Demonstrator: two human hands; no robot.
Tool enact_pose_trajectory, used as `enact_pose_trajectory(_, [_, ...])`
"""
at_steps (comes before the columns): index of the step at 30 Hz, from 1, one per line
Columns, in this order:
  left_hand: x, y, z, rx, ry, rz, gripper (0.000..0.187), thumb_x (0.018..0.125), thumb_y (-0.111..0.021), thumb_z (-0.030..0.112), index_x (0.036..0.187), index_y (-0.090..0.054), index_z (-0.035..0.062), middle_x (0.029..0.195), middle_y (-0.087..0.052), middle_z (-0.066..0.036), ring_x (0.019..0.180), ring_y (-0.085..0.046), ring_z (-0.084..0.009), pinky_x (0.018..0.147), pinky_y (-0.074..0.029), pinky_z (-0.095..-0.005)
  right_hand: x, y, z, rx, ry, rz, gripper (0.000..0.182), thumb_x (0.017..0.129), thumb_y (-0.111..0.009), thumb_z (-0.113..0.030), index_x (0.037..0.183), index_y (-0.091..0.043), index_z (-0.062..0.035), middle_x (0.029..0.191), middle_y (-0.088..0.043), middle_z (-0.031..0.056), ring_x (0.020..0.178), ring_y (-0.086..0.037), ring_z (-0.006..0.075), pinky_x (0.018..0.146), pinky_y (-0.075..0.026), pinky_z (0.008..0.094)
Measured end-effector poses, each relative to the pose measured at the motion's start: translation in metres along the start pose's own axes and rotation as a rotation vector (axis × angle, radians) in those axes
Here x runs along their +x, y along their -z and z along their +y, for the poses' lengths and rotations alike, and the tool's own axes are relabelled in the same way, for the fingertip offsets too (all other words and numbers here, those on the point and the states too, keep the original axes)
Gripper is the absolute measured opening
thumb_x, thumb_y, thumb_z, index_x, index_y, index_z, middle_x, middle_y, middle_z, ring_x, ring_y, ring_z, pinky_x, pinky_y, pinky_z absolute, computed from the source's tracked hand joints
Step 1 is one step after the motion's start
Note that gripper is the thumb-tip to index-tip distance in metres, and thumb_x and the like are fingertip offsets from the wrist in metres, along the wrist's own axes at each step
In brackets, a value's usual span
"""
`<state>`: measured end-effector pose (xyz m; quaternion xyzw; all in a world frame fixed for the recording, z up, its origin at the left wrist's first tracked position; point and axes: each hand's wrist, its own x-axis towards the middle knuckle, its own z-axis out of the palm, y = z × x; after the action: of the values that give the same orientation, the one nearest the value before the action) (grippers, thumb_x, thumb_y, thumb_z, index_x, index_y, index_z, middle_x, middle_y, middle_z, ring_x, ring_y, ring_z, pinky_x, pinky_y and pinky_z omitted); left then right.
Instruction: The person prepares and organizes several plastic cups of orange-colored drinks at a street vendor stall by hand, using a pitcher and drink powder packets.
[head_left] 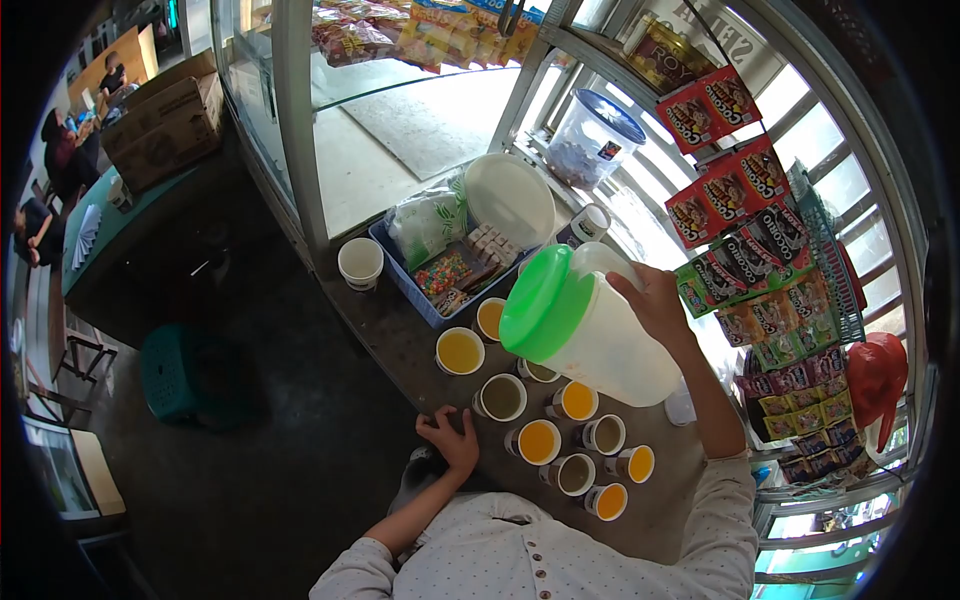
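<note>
A translucent white plastic pitcher with a bright green lid [548, 305] is in my right hand [655, 308], whose fingers wrap its far side. The pitcher is tilted, its lid end toward the left above the cups. Under and around it stand several paper cups, some with orange drink, such as this orange-filled cup [539, 442], others with a greyish-brown drink, such as this brown-filled cup [500, 398]. My left hand [450, 438] rests at the table's edge beside the cups, fingers bent but apart, holding nothing.
A blue tray [405, 285] holds a plastic bag, colourful sweets and a round white lid [510, 200]. A white cup [360, 263] stands at its left. Snack sachets [735, 195] hang on the right near a clear tub [595, 140]. A green stool [180, 370] and people are left.
</note>
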<state>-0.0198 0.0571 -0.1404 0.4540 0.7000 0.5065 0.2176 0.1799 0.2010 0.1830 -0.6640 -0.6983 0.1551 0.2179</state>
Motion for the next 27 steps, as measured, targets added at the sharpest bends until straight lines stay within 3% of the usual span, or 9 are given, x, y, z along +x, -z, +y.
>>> enact_pose_trajectory(7, [0.001, 0.000, -0.002, 0.002, -0.008, -0.002, 0.029, 0.081, -0.068, 0.015, 0.101, -0.051, 0.0052, 0.109, -0.029, -0.018, 0.100, -0.032, -0.0309, 0.091, -0.028, -0.0418, 0.002, -0.001, -0.003, -0.015, -0.016, -0.025, 0.059, 0.082, -0.061, -0.055, 0.091, -0.066, 0.0039, 0.066, -0.065, 0.0139, 0.060, -0.066, 0.0191, 0.058, -0.050, 0.0322])
enact_pose_trajectory(10, [0.001, 0.002, -0.001, -0.037, 0.029, -0.031, 0.027, 0.081, -0.068, 0.016, 0.101, -0.053, 0.0042, 0.112, -0.029, -0.022, 0.103, -0.033, -0.0354, 0.093, -0.028, -0.0441, 0.003, 0.000, -0.007, -0.013, -0.019, -0.037, 0.060, 0.082, -0.061, -0.056, 0.091, -0.066, 0.0040, 0.067, -0.065, 0.0144, 0.061, -0.066, 0.0194, 0.058, -0.050, 0.0323])
enact_pose_trajectory(13, [0.002, 0.002, 0.000, -0.017, -0.001, -0.006, 0.028, 0.080, -0.068, 0.015, 0.101, -0.051, 0.0059, 0.109, -0.028, -0.018, 0.100, -0.032, -0.0308, 0.091, -0.029, -0.0412, 0.004, -0.001, -0.008, -0.011, -0.017, -0.047, 0.061, 0.082, -0.061, -0.056, 0.092, -0.066, 0.0039, 0.068, -0.066, 0.0148, 0.062, -0.067, 0.0197, 0.059, -0.051, 0.0326])
enact_pose_trajectory(27, [0.005, 0.006, 0.000, -0.033, 0.051, -0.085, 0.028, 0.080, -0.069, 0.014, 0.100, -0.052, 0.0055, 0.113, -0.027, -0.020, 0.103, -0.032, -0.0324, 0.095, -0.027, -0.0420, 0.009, -0.004, -0.016, -0.020, -0.010, -0.060, 0.059, 0.082, -0.061, -0.055, 0.091, -0.066, 0.0029, 0.068, -0.066, 0.0143, 0.061, -0.066, 0.0196, 0.059, -0.051, 0.0324])
